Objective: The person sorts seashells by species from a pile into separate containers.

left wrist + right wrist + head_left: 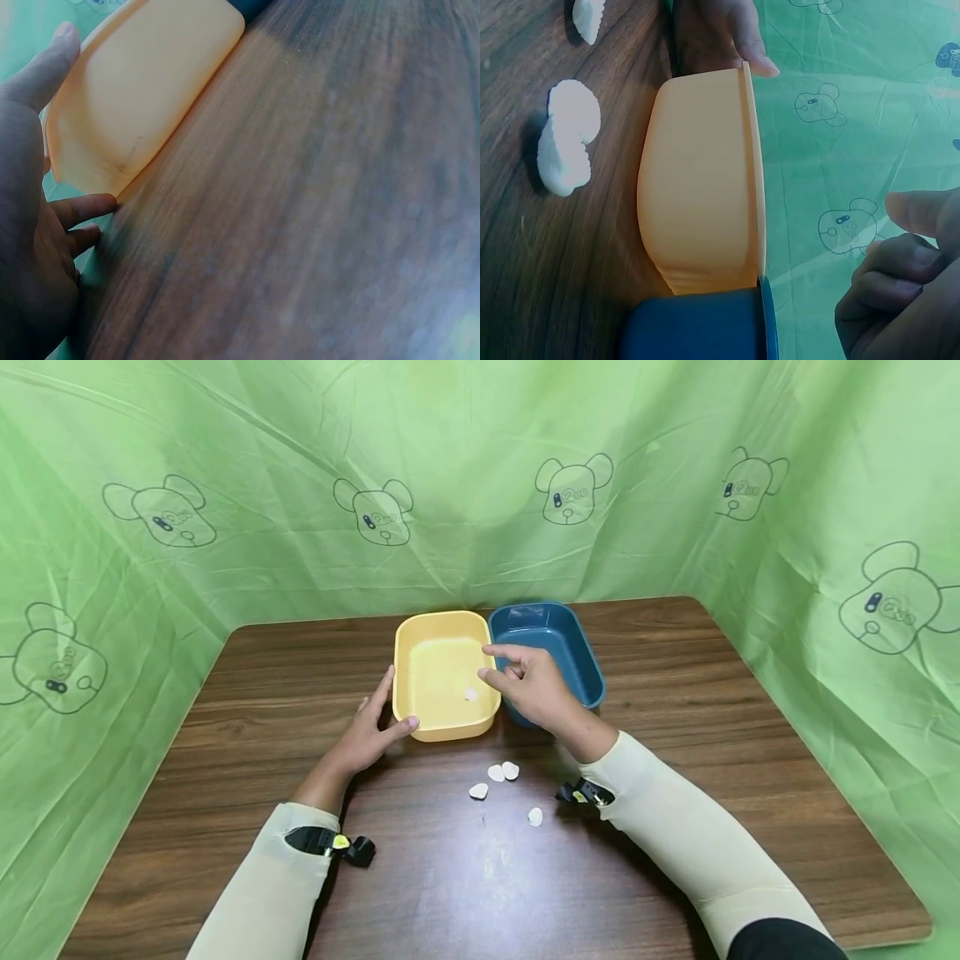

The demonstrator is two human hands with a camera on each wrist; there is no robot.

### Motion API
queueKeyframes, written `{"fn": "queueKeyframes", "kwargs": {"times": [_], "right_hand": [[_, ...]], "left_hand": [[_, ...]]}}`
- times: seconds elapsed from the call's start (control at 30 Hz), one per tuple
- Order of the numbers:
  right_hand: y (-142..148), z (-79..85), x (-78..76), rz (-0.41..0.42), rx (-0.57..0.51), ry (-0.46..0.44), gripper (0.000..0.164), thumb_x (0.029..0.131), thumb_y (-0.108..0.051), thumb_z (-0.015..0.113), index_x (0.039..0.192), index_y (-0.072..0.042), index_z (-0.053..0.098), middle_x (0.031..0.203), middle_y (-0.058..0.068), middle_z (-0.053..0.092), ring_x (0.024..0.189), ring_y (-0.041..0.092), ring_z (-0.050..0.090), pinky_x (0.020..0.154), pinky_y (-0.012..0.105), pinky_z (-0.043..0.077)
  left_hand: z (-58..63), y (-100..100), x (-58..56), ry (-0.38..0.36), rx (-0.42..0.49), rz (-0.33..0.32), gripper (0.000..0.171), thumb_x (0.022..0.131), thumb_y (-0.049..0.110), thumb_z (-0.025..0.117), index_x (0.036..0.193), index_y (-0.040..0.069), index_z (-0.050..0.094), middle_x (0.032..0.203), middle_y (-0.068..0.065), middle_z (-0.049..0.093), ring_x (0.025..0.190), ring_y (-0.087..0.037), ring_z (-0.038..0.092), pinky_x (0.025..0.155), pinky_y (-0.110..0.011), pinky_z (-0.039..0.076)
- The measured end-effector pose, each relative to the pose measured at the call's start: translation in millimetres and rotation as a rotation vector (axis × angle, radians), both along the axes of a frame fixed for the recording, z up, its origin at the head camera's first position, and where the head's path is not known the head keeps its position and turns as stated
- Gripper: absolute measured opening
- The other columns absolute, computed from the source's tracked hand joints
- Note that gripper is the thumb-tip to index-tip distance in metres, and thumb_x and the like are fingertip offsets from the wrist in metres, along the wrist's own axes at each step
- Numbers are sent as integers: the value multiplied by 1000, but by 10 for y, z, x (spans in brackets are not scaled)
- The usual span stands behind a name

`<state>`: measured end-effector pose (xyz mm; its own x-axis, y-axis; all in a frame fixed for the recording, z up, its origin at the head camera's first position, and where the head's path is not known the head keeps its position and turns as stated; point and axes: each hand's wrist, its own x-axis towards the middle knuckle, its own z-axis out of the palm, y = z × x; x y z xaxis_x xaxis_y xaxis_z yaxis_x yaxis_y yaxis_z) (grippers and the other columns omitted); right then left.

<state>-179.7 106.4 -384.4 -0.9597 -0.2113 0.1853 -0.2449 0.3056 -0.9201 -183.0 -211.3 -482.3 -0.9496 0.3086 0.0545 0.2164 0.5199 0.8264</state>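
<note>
Two hands [363, 735] [536, 689], yellow tray [435, 664] between them

A: What do we see on the arms?
B: We see an off-white left sleeve [258, 893] and right sleeve [682, 827], close-fitting, cuffs at the wrists. Black fabric [783, 941] at the upper end of the right one.
A: Wrist hardware?
B: We count two: black left strap [306, 839] with a yellow-green patch [341, 842] and small black block [362, 852]; black right strap [592, 790], yellowish mark [579, 796] too.
A: Hands?
B: Left hand [363, 735] and right hand [542, 691] both bare.
</note>
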Motion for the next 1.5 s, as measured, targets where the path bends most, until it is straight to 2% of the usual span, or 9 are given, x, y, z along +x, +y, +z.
{"fn": "queueKeyframes", "kwargs": {"times": [0.1, 0.3, 0.47, 0.63, 0.83, 1.13, 1.27, 1.5], "right_hand": [[44, -1, 18, -8, 3, 1, 41, 100, -15, 80, 139, -3, 75, 53, -9, 37, 48, 6, 30, 47, 23, 24], [89, 20, 87, 2, 27, -33, 42, 99, -15, 81, 139, -4, 75, 53, -9, 37, 48, 5, 31, 47, 22, 24], [100, 26, 163, 20, 35, -42, 41, 99, -16, 81, 138, -5, 76, 54, -10, 37, 48, 5, 30, 47, 22, 23], [114, 32, 246, 39, 36, -29, 41, 97, -14, 83, 136, -3, 76, 53, -9, 36, 49, 4, 28, 47, 22, 23], [120, 27, 355, 61, 46, -36, 43, 95, -14, 84, 136, -3, 77, 54, -8, 36, 50, 5, 29, 48, 22, 24], [176, -63, 509, 106, 66, -46, 42, 91, -8, 88, 132, -3, 79, 54, -9, 35, 51, 6, 30, 50, 21, 25], [234, -117, 579, 121, 81, -70, 44, 90, -6, 88, 132, 0, 78, 55, -8, 35, 52, 6, 29, 51, 21, 24], [352, -202, 702, 128, 112, -118, 43, 89, -9, 89, 131, -4, 80, 57, -7, 35, 53, 6, 30, 51, 22, 26]], "left_hand": [[-1, -1, -2, -5, 5, -1, 103, 102, 42, 73, 177, 39, 3, 184, -7, 19, 169, -44, 14, 134, -72, 5], [-10, -12, -5, -2, 17, -4, 103, 102, 39, 74, 177, 39, 3, 184, -8, 20, 170, -43, 13, 134, -72, 3], [-18, -18, -7, -6, 35, -7, 103, 102, 37, 75, 177, 39, 3, 184, -8, 20, 169, -43, 14, 134, -73, 8], [-14, -12, -2, 5, 3, -2, 103, 102, 40, 74, 177, 38, 4, 184, -8, 21, 170, -43, 13, 135, -70, -1], [-14, -13, -1, 2, 5, 1, 102, 102, 41, 73, 177, 39, 4, 184, -9, 22, 170, -43, 13, 135, -69, -2], [-8, -13, -2, 0, -12, 2, 102, 103, 43, 72, 177, 35, 3, 185, -5, 18, 171, -41, 11, 136, -69, -3], [2, -12, -2, -2, -11, 0, 102, 103, 43, 72, 177, 39, 2, 184, -5, 19, 171, -41, 12, 136, -69, -3], [9, -7, 4, -4, -7, 1, 102, 103, 43, 73, 177, 38, 3, 184, -7, 21, 170, -42, 13, 136, -69, -2]]}}
